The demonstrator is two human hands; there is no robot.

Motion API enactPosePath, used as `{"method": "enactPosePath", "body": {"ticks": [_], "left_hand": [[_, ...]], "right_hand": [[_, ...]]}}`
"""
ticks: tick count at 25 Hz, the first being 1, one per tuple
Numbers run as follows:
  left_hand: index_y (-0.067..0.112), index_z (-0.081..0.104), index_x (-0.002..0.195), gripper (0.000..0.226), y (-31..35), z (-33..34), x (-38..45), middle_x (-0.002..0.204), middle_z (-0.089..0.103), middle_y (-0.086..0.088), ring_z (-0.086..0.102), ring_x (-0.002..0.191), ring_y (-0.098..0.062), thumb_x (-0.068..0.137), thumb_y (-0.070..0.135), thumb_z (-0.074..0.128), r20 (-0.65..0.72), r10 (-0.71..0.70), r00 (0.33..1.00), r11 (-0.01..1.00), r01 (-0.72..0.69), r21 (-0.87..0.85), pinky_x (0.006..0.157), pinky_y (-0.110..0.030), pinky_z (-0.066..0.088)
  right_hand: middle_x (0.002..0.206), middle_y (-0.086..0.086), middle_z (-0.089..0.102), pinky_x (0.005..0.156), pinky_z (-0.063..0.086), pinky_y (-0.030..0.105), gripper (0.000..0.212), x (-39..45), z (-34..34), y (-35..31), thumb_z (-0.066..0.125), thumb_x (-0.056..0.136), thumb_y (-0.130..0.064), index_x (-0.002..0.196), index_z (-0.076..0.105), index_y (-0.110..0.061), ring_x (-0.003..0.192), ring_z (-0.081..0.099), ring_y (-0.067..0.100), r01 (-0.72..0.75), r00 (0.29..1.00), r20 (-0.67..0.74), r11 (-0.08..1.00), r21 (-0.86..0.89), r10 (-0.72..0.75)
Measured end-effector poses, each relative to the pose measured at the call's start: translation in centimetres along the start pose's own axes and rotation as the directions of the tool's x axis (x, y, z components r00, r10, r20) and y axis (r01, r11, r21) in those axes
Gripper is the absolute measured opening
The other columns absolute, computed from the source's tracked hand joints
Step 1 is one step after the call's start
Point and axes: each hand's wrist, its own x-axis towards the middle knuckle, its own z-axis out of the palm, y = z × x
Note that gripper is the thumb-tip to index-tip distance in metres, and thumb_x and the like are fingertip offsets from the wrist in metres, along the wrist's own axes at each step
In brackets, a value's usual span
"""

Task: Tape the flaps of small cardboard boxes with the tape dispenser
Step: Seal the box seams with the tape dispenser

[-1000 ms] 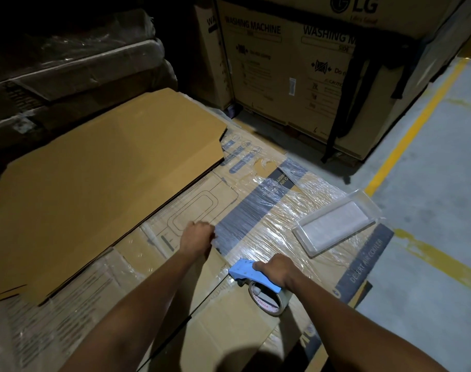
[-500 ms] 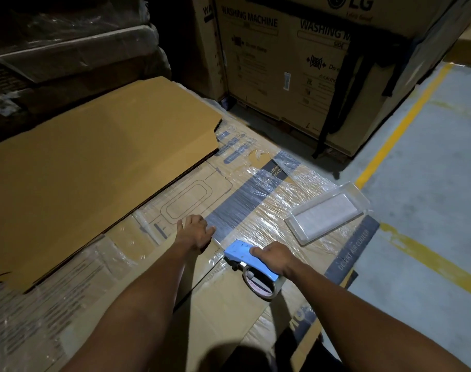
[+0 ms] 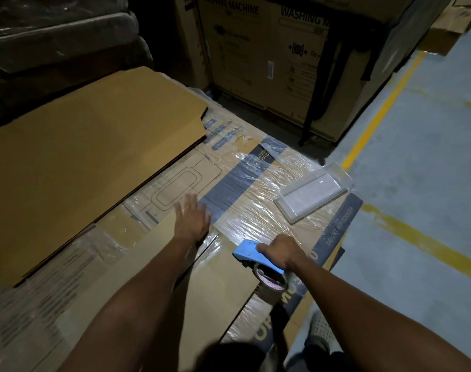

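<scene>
A small plain cardboard box lies flat in front of me on a large wrapped carton; a dark seam between its flaps runs toward my left hand. My left hand lies flat with straight fingers on the box's far end, slightly blurred. My right hand grips the blue tape dispenser, which sits at the box's right edge with its tape roll hanging below the handle.
A big plain cardboard sheet covers the left of the carton. A clear plastic tray lies at its right. Washing machine cartons stand behind. Grey floor with yellow lines is on the right; my shoe shows below.
My left hand went from curled at the box's far end to flat with fingers spread. The dispenser in my right hand stayed near the box's right edge, and the camera tilted down.
</scene>
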Motion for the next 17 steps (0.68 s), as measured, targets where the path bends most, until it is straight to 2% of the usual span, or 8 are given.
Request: {"method": "enactPosePath", "body": {"ticks": [1, 2, 3, 5, 8, 12, 15, 17], "left_hand": [[0.017, 0.053, 0.132, 0.042, 0.9, 0.5, -1.3, 0.144, 0.046, -0.016, 0.037, 0.138, -0.033, 0.1, 0.033, 0.031, -0.033, 0.117, 0.993, 0.989, -0.119, -0.084, 0.116, -0.049, 0.018], [0.018, 0.063, 0.116, 0.03, 2.1, 1.1, -2.8, 0.124, 0.061, -0.011, 0.054, 0.119, -0.03, 0.098, 0.026, 0.04, -0.048, 0.208, 0.977, 0.957, -0.214, -0.198, 0.114, -0.046, 0.027], [0.018, 0.066, 0.102, 0.02, 3.1, 1.8, -4.2, 0.106, 0.067, -0.005, 0.06, 0.102, -0.024, 0.096, 0.021, 0.048, -0.06, 0.26, 0.964, 0.92, -0.266, -0.288, 0.114, -0.046, 0.028], [0.016, 0.065, 0.086, 0.017, 4.4, 2.4, -5.7, 0.09, 0.064, -0.001, 0.058, 0.087, -0.02, 0.097, 0.018, 0.052, -0.063, 0.249, 0.966, 0.882, -0.253, -0.398, 0.116, -0.048, 0.021], [0.009, 0.065, 0.078, 0.028, 4.8, 2.4, -5.7, 0.088, 0.066, -0.004, 0.06, 0.098, -0.021, 0.094, 0.024, 0.048, -0.089, 0.188, 0.978, 0.865, -0.208, -0.457, 0.118, -0.049, 0.016], [0.002, 0.073, 0.088, 0.036, 4.1, 2.5, -4.9, 0.108, 0.073, -0.005, 0.054, 0.127, -0.022, 0.091, 0.028, 0.049, -0.044, 0.167, 0.985, 0.864, -0.168, -0.475, 0.121, -0.044, 0.012], [0.005, 0.076, 0.089, 0.039, 4.1, 3.0, -4.5, 0.11, 0.073, -0.004, 0.052, 0.13, -0.02, 0.088, 0.032, 0.048, -0.053, 0.154, 0.987, 0.872, -0.161, -0.461, 0.121, -0.043, 0.014], [0.005, 0.075, 0.087, 0.039, 4.4, 3.0, -3.7, 0.109, 0.073, -0.007, 0.049, 0.133, -0.021, 0.09, 0.031, 0.046, 0.01, 0.148, 0.989, 0.907, -0.132, -0.399, 0.119, -0.04, 0.012]], "right_hand": [[0.062, 0.001, 0.041, 0.05, 0.027, 0.025, 0.044, 0.0, 0.0, -0.1, 0.058, 0.08, -0.051, 0.058, 0.039, -0.018, 0.049, 0.037, 0.016, -0.014, 1.0, 0.0, 1.0, -0.003, 0.014], [0.067, 0.002, 0.046, 0.05, 0.029, 0.024, 0.041, 0.0, -0.1, -0.3, 0.058, 0.078, -0.052, 0.061, 0.043, -0.018, 0.051, 0.04, 0.016, -0.03, 0.999, 0.011, 1.0, -0.001, 0.03], [0.073, 0.004, 0.05, 0.051, 0.031, 0.024, 0.04, -0.1, -0.1, -0.4, 0.058, 0.078, -0.053, 0.066, 0.047, -0.016, 0.055, 0.044, 0.018, -0.037, 0.999, 0.023, 0.999, 0.0, 0.037], [0.081, 0.007, 0.055, 0.052, 0.034, 0.025, 0.042, -0.1, -0.1, -0.5, 0.059, 0.077, -0.054, 0.078, 0.053, -0.012, 0.063, 0.052, 0.022, -0.047, 0.998, 0.038, 0.999, 0.003, 0.047], [0.082, 0.006, 0.057, 0.055, 0.037, 0.025, 0.045, -0.2, -0.2, -0.3, 0.057, 0.081, -0.054, 0.085, 0.055, -0.009, 0.066, 0.054, 0.02, -0.045, 0.996, 0.074, 0.999, 0.022, 0.043], [0.061, 0.001, 0.046, 0.051, 0.03, 0.027, 0.047, -1.1, -0.6, 1.6, 0.053, 0.089, -0.049, 0.062, 0.045, -0.012, 0.053, 0.043, 0.015, 0.02, 0.993, 0.113, 0.998, 0.053, -0.026], [0.057, 0.002, 0.041, 0.051, 0.027, 0.029, 0.053, -2.2, -1.0, 5.4, 0.052, 0.092, -0.049, 0.055, 0.038, -0.014, 0.052, 0.039, 0.014, 0.007, 0.986, 0.164, 0.999, 0.037, -0.013], [0.055, 0.002, 0.038, 0.051, 0.026, 0.03, 0.054, -2.8, -1.3, 7.2, 0.054, 0.092, -0.05, 0.054, 0.036, -0.015, 0.05, 0.037, 0.015, -0.012, 0.985, 0.173, 0.998, 0.067, 0.001]]}}
